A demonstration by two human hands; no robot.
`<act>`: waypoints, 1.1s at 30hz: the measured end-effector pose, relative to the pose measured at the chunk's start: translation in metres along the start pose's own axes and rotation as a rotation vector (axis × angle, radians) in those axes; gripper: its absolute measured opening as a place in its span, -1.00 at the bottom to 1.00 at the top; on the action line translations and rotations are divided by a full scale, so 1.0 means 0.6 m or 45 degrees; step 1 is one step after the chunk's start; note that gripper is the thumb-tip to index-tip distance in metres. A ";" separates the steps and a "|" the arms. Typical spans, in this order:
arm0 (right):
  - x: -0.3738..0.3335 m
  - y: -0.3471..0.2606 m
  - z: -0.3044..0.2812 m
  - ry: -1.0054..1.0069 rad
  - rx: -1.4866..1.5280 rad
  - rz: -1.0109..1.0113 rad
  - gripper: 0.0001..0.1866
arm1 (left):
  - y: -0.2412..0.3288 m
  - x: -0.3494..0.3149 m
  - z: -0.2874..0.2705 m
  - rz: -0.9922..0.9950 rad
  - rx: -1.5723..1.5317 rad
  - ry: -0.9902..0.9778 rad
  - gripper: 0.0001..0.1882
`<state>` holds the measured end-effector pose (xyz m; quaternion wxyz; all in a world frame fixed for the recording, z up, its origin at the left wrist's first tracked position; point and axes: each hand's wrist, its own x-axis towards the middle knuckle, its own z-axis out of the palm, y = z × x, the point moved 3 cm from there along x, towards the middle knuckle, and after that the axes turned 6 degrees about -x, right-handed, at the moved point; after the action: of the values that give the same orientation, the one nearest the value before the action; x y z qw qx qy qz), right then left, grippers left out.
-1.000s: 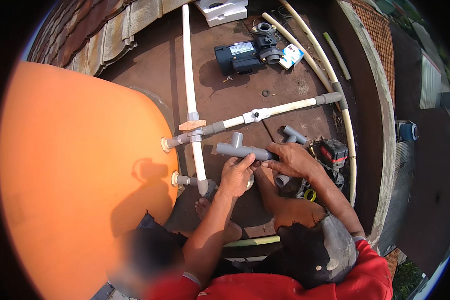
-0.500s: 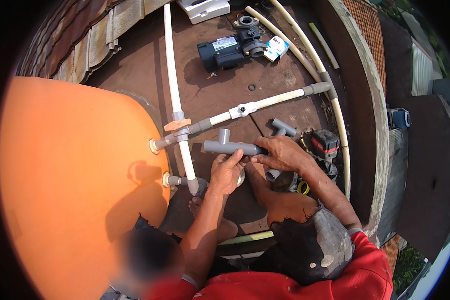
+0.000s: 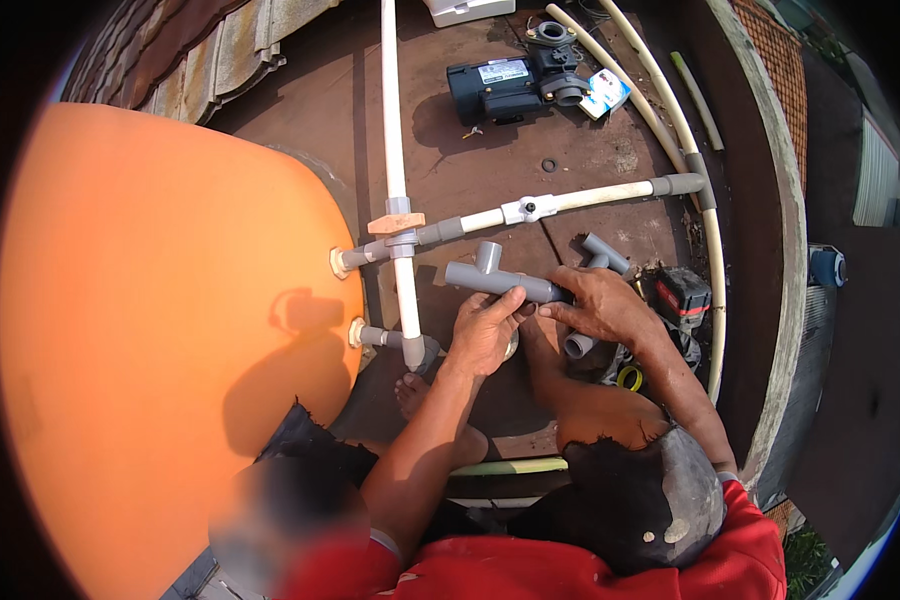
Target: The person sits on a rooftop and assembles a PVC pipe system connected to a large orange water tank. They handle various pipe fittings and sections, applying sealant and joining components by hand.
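Observation:
My left hand [image 3: 485, 328] is closed around the middle of a grey pipe tee [image 3: 500, 282], thumb along its side. The tee lies nearly level, its short branch pointing up and away. At its right end my right hand [image 3: 602, 302] grips with bent fingers, hiding that end. A second grey pipe piece with a tee [image 3: 602, 255] shows behind the right hand, and a grey open pipe end [image 3: 578, 346] sticks out below it. Part of a round pale thing [image 3: 511, 345] shows under the hands, too hidden to name.
An orange tank [image 3: 190, 280] fills the left side, joined to white pipes [image 3: 394, 120] with a red-handled valve [image 3: 397, 222]. A dark pump [image 3: 500, 90] lies at the back beside a small box [image 3: 605, 93]. A power-tool battery [image 3: 684, 290] and yellow tape roll [image 3: 629, 378] lie at right.
The whole view has shifted, so the scene sits further right. Both hands keep their hold on the tee, which tilts slightly more down to the right.

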<state>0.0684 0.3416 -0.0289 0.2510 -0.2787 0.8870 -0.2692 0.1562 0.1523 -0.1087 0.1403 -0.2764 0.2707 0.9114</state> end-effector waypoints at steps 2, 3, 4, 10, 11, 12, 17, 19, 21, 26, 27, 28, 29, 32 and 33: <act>0.004 0.000 0.004 -0.021 -0.014 0.018 -0.49 | 0.004 0.000 -0.004 -0.006 -0.001 -0.009 -0.75; 0.003 0.001 0.004 -0.008 -0.012 -0.003 -0.49 | 0.003 0.001 -0.003 -0.004 -0.018 0.000 -0.77; 0.003 0.001 0.003 0.007 -0.010 -0.023 -0.49 | 0.002 0.001 -0.003 -0.002 -0.033 0.008 -0.79; 0.002 0.001 -0.001 0.009 -0.016 -0.015 -0.50 | 0.005 0.001 0.000 -0.017 -0.076 -0.002 -0.79; 0.001 0.002 -0.001 0.009 -0.018 -0.016 -0.50 | 0.004 0.001 0.001 -0.018 -0.082 -0.005 -0.79; 0.001 0.004 0.000 0.030 -0.020 -0.033 -0.50 | 0.005 0.001 0.005 -0.015 -0.070 0.001 -0.80; -0.001 0.004 -0.001 0.056 0.021 -0.043 -0.51 | 0.004 0.000 0.007 -0.014 -0.033 0.014 -0.81; -0.001 0.003 -0.002 0.039 0.030 -0.029 -0.52 | 0.003 0.001 0.002 -0.013 -0.042 -0.012 -0.79; -0.002 0.004 -0.002 0.050 0.028 -0.034 -0.52 | 0.003 0.001 0.002 -0.015 -0.039 -0.020 -0.77; -0.004 0.009 0.000 0.112 -0.003 -0.072 -0.52 | 0.006 -0.002 0.012 -0.023 -0.007 -0.028 -0.73; -0.003 0.008 0.000 0.103 -0.004 -0.067 -0.52 | 0.007 -0.002 0.013 -0.026 -0.008 -0.040 -0.73; -0.002 0.006 -0.001 0.094 -0.005 -0.061 -0.52 | 0.008 -0.002 0.014 -0.028 -0.009 -0.052 -0.73; -0.002 0.006 -0.002 0.085 -0.007 -0.055 -0.52 | 0.008 -0.002 0.015 -0.030 -0.010 -0.064 -0.73; 0.000 0.005 -0.003 0.059 -0.011 -0.028 -0.53 | 0.006 -0.002 0.010 -0.021 -0.005 -0.006 -0.73; -0.001 0.005 -0.003 0.071 -0.008 -0.033 -0.53 | 0.006 -0.002 0.011 -0.018 -0.005 -0.024 -0.74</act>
<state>0.0664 0.3447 -0.0292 0.2218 -0.2834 0.8909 -0.2772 0.1526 0.1530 -0.1017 0.1488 -0.2702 0.2656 0.9134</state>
